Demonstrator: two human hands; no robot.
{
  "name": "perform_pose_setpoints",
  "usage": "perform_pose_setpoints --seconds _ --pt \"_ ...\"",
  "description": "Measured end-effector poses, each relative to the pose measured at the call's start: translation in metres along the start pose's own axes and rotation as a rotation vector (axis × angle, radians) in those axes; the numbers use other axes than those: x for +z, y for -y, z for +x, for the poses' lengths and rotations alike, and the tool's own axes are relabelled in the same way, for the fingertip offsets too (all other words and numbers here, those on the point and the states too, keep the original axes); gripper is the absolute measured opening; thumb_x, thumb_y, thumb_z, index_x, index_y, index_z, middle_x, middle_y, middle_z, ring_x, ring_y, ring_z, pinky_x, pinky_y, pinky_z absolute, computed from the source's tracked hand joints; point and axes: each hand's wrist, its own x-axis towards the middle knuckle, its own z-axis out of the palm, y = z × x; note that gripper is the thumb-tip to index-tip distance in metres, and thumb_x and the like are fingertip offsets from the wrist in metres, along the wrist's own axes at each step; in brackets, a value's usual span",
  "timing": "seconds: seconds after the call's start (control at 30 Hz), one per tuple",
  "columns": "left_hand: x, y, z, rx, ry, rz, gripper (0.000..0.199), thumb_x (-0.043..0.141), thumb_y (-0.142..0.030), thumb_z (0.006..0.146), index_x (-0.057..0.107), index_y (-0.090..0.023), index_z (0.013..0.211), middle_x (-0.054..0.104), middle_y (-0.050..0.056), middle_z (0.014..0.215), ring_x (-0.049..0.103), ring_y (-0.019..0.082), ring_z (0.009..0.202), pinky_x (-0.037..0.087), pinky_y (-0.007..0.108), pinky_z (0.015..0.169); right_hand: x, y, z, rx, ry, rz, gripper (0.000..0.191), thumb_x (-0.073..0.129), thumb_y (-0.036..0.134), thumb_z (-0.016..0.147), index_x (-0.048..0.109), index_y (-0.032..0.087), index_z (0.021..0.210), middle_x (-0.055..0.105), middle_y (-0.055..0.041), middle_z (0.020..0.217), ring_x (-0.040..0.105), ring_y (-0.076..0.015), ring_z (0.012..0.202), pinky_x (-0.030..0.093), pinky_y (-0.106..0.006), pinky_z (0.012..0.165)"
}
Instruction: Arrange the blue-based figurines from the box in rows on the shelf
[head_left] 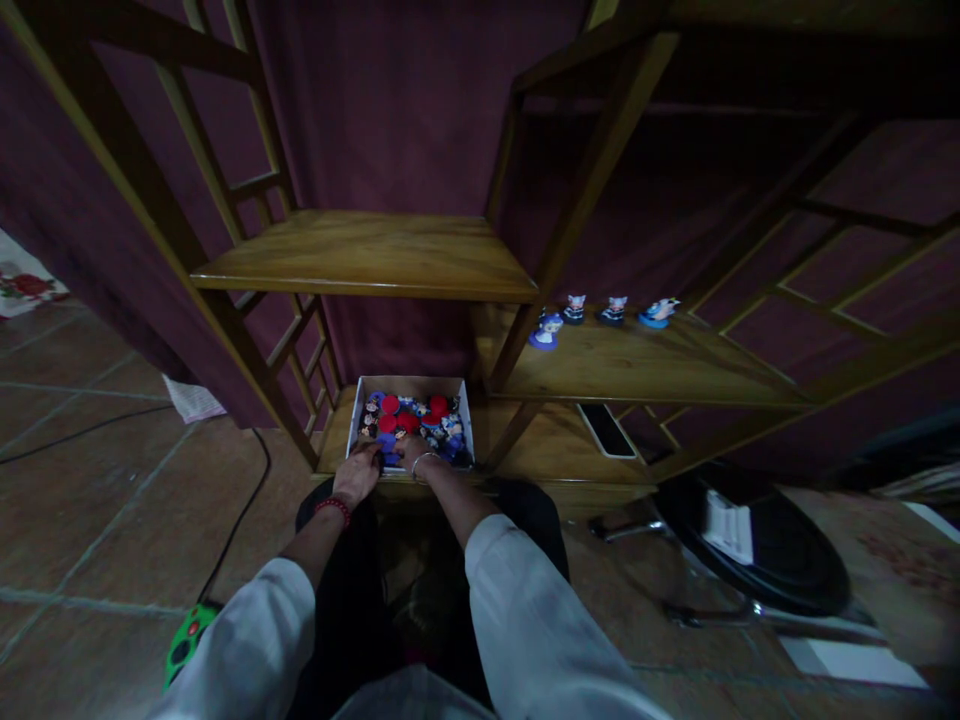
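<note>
Both left hand (358, 475) and right hand (412, 453) reach among boxed figurines (450, 428), fingers' grip unclear, any lettering illegible.

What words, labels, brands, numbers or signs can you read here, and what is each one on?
None can be read.
White box and small figures inside: no legible lettering.
Pale sheet beside the curtain: too blurred to read.
White item on the black stool: too blurred.
What looks like a phone: dark face, no readable text.
</note>
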Motion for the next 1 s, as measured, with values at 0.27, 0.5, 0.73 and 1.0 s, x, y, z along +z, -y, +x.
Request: perform_pose_setpoints --seconds 0.27,0.5,0.73,1.0 --pt "0.002 -0.003 0.002 -0.026 -0.010 -0.033 0.038 0.036 -0.020 0.081 0.049 -0.024 0.117 0.052 0.005 0.120 0.049 0.018 0.108 0.036 0.029 0.091 -0.011 0.005 -0.014 -0.061 0.036 -0.103 0.027 0.065 0.020 0.066 0.065 0.023 0.093 0.061 -0.0038 0.107 0.055 -0.0169 0.098 0.040 -0.023 0.086" --pt "0.007 -0.003 0.002 0.022 -0.056 -0.048 0.034 0.038 -0.015 0.078 0.057 -0.019 0.107 0.055 0.005 0.116 0.046 0.017 0.110 0.033 0.028 0.096 -0.011 0.004 -0.019 -0.064 0.007 -0.081 0.028 0.062 0.022 0.068 0.061 0.023 0.096 0.062 -0.0027 0.103 0.056 -0.0154 0.095 0.041 -0.023 0.083" --pt "0.011 -0.002 0.002 0.052 -0.120 -0.047 0.034 0.038 -0.013 0.076 0.058 -0.019 0.103 0.057 0.005 0.113 0.046 0.016 0.110 0.032 0.025 0.096 -0.010 0.001 -0.021 0.014 -0.041 0.152 0.034 0.065 0.023 0.062 0.061 0.026 0.095 0.065 0.0029 0.090 0.060 -0.0127 0.082 0.045 -0.022 0.074" --pt "0.012 -0.002 0.003 0.013 -0.142 -0.063 0.033 0.041 -0.017 0.076 0.057 -0.019 0.105 0.057 0.006 0.114 0.047 0.017 0.110 0.034 0.025 0.093 -0.008 -0.004 -0.018 0.136 -0.089 0.683 0.020 0.066 0.010 0.057 0.068 0.019 0.075 0.068 0.0008 0.076 0.062 -0.0147 0.071 0.049 -0.024 0.068"
